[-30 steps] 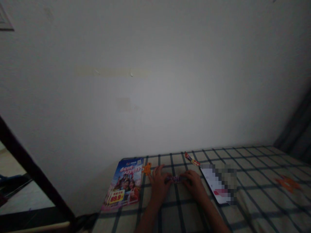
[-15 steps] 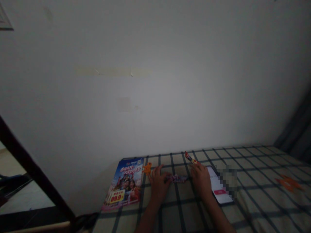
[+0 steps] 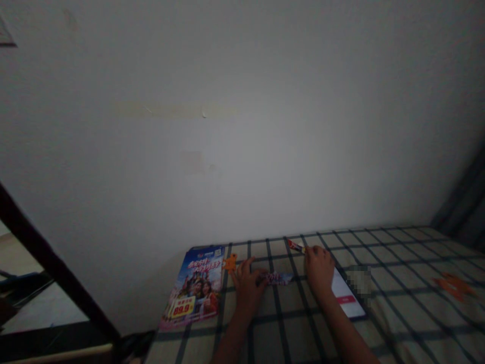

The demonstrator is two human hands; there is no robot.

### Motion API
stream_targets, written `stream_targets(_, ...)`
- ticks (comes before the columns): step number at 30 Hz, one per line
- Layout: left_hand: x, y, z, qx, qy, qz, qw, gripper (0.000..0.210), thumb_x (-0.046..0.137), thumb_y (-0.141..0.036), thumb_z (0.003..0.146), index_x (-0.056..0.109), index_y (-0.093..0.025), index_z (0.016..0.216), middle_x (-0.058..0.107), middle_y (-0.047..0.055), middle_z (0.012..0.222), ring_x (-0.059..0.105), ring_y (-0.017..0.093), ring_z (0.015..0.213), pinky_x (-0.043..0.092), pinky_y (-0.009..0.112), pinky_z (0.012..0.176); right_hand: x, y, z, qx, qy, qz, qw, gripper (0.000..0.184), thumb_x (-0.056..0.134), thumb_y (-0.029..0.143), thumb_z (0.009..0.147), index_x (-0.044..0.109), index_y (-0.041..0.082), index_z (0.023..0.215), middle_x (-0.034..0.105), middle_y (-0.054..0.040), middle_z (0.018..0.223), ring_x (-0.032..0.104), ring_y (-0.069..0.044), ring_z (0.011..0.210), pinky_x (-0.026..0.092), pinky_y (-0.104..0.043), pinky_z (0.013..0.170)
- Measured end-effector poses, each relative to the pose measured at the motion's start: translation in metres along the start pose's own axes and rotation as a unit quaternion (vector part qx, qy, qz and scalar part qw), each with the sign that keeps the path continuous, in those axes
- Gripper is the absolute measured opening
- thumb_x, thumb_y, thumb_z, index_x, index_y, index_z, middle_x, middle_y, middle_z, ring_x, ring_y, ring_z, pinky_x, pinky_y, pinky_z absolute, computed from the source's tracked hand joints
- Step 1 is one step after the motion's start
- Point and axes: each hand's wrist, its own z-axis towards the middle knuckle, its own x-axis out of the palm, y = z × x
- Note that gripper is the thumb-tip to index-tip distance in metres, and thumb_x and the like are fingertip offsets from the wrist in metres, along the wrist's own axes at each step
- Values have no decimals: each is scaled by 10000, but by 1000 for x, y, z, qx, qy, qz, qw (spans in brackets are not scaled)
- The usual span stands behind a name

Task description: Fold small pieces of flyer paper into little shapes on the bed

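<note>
My left hand rests on the checked cloth, its thumb and forefinger closed on the left end of a small printed paper piece. That piece lies flat, narrow and pink-and-blue, like the leaflets. Farther right, my right hand has its fingers bent at the near end of a slim red-and-yellow, tube-like thing, whose exact kind I cannot make out. Below that hand's palm a phone with a lit white screen and a pink button is partly covered.
A stack of colourful leaflets lies at the left of the checked cloth. Beside it is an orange cut-out shape; another orange shape lies far right. A white wall stands behind, and a dark slanted bar at left.
My right hand has left the paper piece's right end and moved right and slightly away from me, to the red-and-yellow thing. My left hand has stayed on the paper.
</note>
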Motion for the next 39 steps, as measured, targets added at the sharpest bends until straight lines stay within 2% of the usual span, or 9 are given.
stream_targets(6,2,0,1,-7,-1,-6,1000,207,760,-277,772,786,-348,964,552,36,1440,396,348,1369,127,667,1151,5,2,3,-17,13,36,999,215,492,239,957,692,218,1034,644,-139,1170,506,-311,1085,360,-423,841)
stream_targets(10,2,1,2,-10,0,-20,1000,91,735,-313,798,782,-297,874,555,41,1443,388,349,1372,138,668,1148,6,2,3,-40,31,37,998,188,489,242,952,674,219,977,674,-112,1093,529,-285,1002,355,-402,816)
stream_targets(16,4,4,4,-9,-22,-39,999,71,722,-307,806,778,-264,811,596,48,1401,430,339,1330,197,628,1143,-5,6,-1,-51,68,110,990,186,469,209,928,655,219,939,679,-81,951,567,-251,946,358,-358,812)
stream_targets(21,6,12,11,-17,-87,-94,992,88,698,-286,821,772,-245,798,645,52,1323,497,308,1276,337,540,1112,-11,9,-14,-82,135,201,967,130,509,181,867,632,222,854,678,-51,915,593,-222,920,394,-330,831)
stream_targets(25,6,18,14,-28,-150,-130,980,185,641,-351,872,767,-220,835,660,86,1284,524,300,1267,354,519,1129,-19,15,-23,-114,154,274,942,160,556,183,826,655,243,937,683,-64,1082,582,-242,1069,438,-358,920)
stream_targets(31,7,21,16,-25,-161,-156,974,266,606,-426,888,780,-234,829,666,77,1275,528,300,1263,363,529,1137,-25,27,-27,-157,211,340,903,159,558,156,820,675,252,870,656,-63,1213,528,-254,1209,440,-429,1024)
stream_targets(35,8,20,16,-23,-150,-150,977,223,618,-380,885,789,-244,840,658,67,1298,523,294,1261,350,539,1140,-16,27,-29,-160,192,343,905,157,574,177,825,694,253,891,642,-68,1233,521,-262,1217,438,-444,1037)
stream_targets(39,8,17,15,-8,-118,-138,983,159,663,-347,862,796,-261,843,626,48,1359,474,302,1305,328,555,1143,-12,26,-25,-165,135,337,917,255,559,255,887,690,268,1106,619,-81,1267,524,-263,1220,436,-456,1053)
